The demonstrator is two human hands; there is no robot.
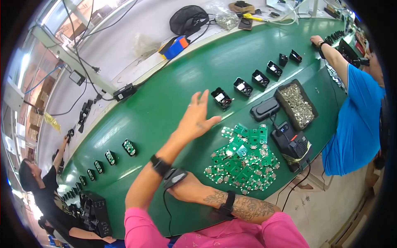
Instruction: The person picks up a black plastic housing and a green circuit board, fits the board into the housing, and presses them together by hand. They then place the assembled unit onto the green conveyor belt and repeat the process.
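My left hand point(197, 118) is stretched out over the green table, fingers spread and holding nothing. Just beyond its fingertips stands a black plastic housing point(222, 98) with a white part and thin wires inside. My right hand point(184, 189) is drawn in beside my left wrist, closed around a small black and grey corded device point(175, 178); its fingertips are partly hidden. A cord runs from this device down towards me. To the right of both hands lies a heap of green circuit boards point(244, 159). Black straps circle both wrists.
More black housings point(260, 78) line up to the far right. Board-filled housings point(129, 147) form a row at left. A tray of small metal parts point(297, 103), a black case point(265, 109) and a black powered unit point(291, 144) stand right. Co-workers point(355, 111) sit at both sides.
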